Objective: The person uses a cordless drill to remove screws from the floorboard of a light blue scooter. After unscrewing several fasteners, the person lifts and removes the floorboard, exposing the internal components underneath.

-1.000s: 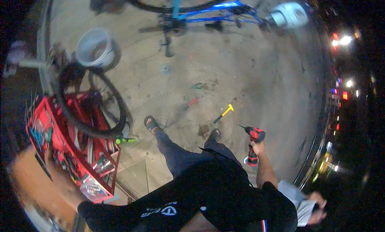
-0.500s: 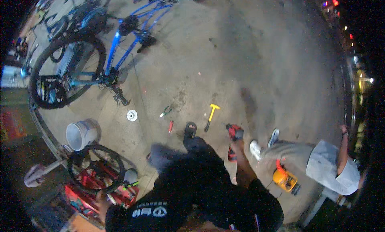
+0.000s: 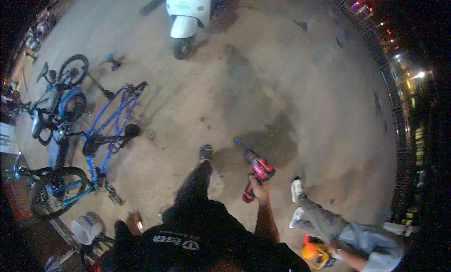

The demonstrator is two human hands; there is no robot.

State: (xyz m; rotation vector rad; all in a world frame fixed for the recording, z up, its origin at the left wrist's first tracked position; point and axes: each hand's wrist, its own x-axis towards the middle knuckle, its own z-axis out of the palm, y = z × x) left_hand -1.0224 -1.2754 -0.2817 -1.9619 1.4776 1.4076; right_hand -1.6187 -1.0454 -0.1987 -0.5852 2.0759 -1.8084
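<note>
A red and black cordless drill (image 3: 259, 168) is held by its handle in my right hand (image 3: 260, 186), fingers wrapped round the grip. Its long bit has a blue tip and points up and to the left, over a shadow on the concrete. My left hand (image 3: 135, 221) seems to show low on the left, beside my dark sleeve. It is blurred, and its fingers cannot be made out. One sandalled foot (image 3: 206, 153) of mine is stretched forward, left of the drill.
On the left lie a blue bicycle frame (image 3: 115, 119), a wheel (image 3: 56, 194) and other bicycles (image 3: 61, 102). A white bucket (image 3: 87, 228) stands below them. A white scooter (image 3: 188, 11) is parked ahead. At right are a person's legs (image 3: 322, 218) beside a yellow-orange object (image 3: 314, 256).
My view has shifted forward; the scooter has come into view and the hammer has gone out of it. The drill has been raised, its bit now showing clearly, still in my right hand.
</note>
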